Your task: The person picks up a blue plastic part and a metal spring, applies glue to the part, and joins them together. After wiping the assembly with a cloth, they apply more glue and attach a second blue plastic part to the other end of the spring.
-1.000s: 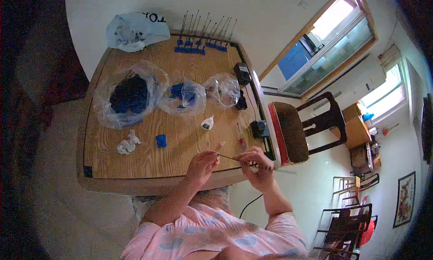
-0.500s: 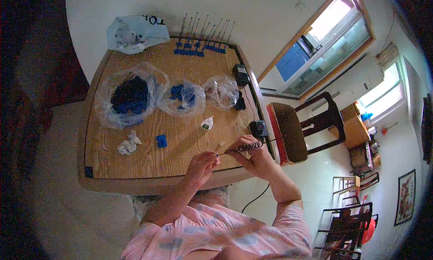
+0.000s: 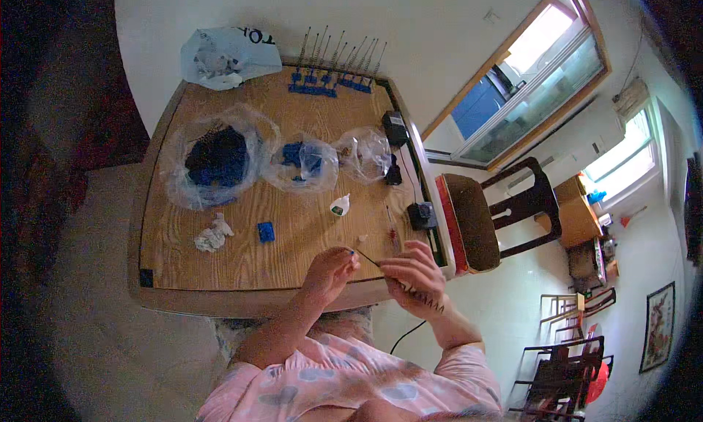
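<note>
Dark coiled wire [image 3: 422, 297]: your R hand [image 3: 414, 274] grips it; L hand [image 3: 328, 273] pinches small blue bit [image 3: 353, 253] at its tip, prob. (blurry). Looks like end-fitting; next wants steady alignment.

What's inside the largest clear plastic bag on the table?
The largest clear plastic bag holds a heap of dark and blue pieces, too blurred to identify individually. Its top layer hides whatever lies beneath.

From the wearer's head, the single fisheye view looks down across the counter [image 3: 249, 264] toward the wall [image 3: 381, 16], the hands [image 3: 327, 277] near, below centre, a framed picture [image 3: 657, 327] far off right.
</note>
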